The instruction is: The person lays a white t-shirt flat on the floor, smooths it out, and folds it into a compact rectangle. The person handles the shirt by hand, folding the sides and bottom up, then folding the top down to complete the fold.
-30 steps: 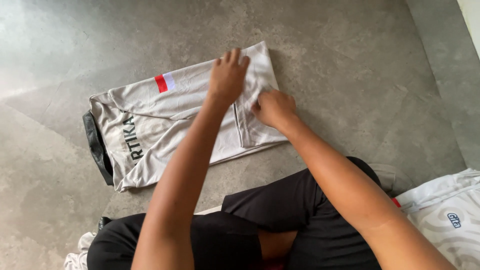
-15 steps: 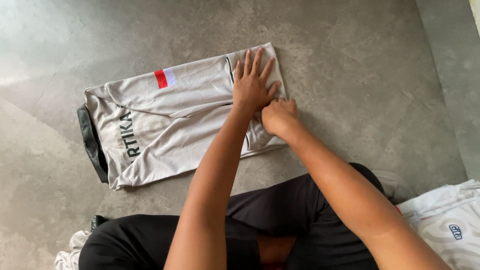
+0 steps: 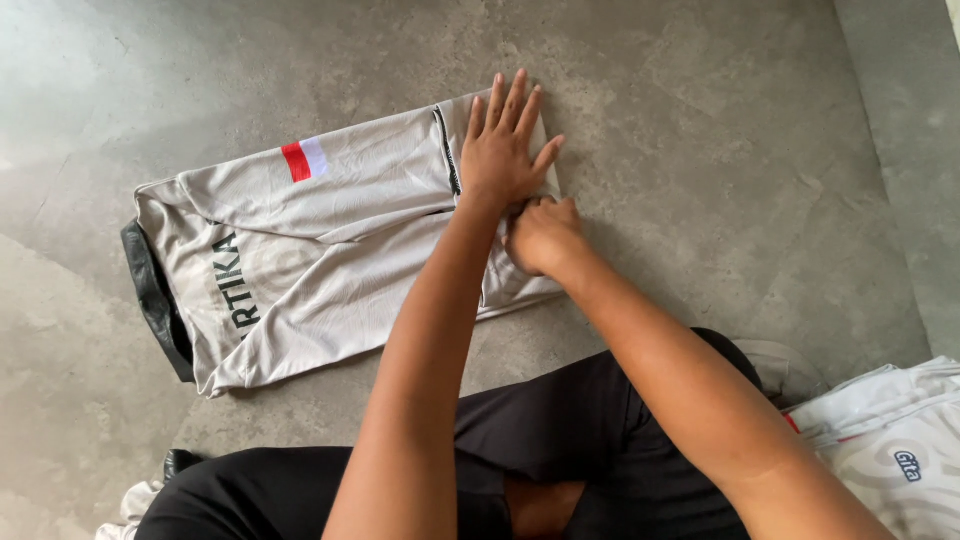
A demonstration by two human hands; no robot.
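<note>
A pale grey jersey (image 3: 330, 250) lies folded flat on the concrete floor (image 3: 700, 120), in front of the seated person's knees. Its long axis runs left to right, tilted so the right end sits farther from the person than the left. The black-trimmed end (image 3: 155, 300) points left; the narrower folded end points right. A small red and white patch (image 3: 303, 160) sits near the jersey's far edge, and dark lettering runs across the cloth near the black trim.

The left hand (image 3: 505, 150) lies flat on the jersey's right end, fingers spread and pressing the cloth down. The right hand (image 3: 540, 235) is just nearer the person, touching the left wrist, its fingers curled on the cloth at the fold; whether it pinches the cloth cannot be told.

Right of the jersey, well apart, lies a heap of white garments (image 3: 890, 450).
</note>
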